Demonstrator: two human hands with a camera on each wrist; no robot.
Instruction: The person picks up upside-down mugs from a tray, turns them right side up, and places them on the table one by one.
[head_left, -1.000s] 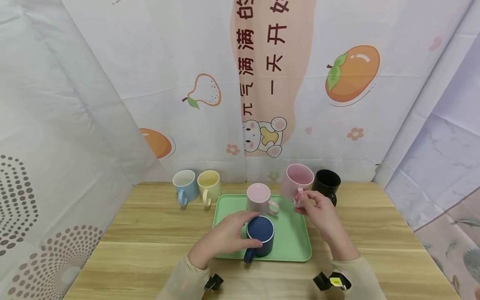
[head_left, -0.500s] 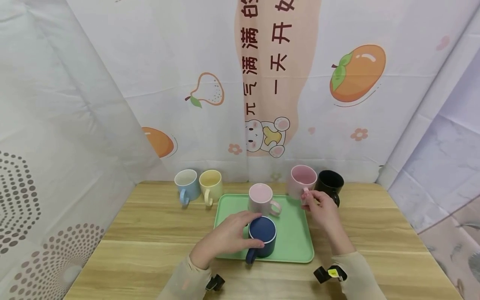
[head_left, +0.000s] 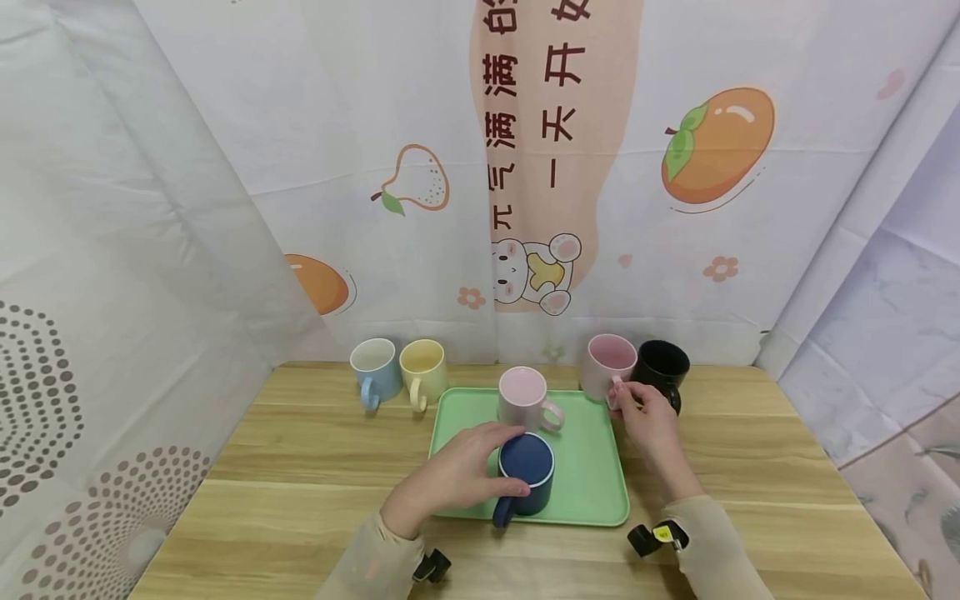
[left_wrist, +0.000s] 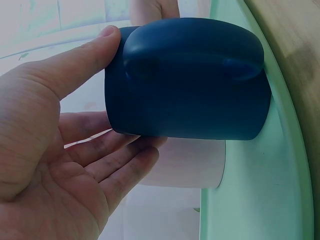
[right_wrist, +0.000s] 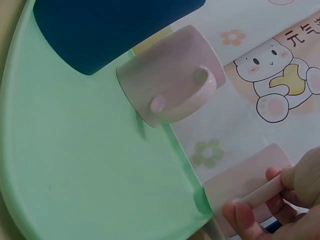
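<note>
Left hand cups navy mug, right hand pinches pink mug

Left thumb and fingers, spread wide, hold the navy mug between them at the near middle of a green tray. Right thumb and fingertips pinch the pink mug's handle, just beyond the tray's far right corner, beside a black mug.

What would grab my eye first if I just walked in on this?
Probably the dark blue mug on the green tray, with the left hand around it. Then the right hand, whose fingers hold a pink mug by its handle at the tray's far right corner. Above, a big orange fruit is printed on the white cloth.
</note>
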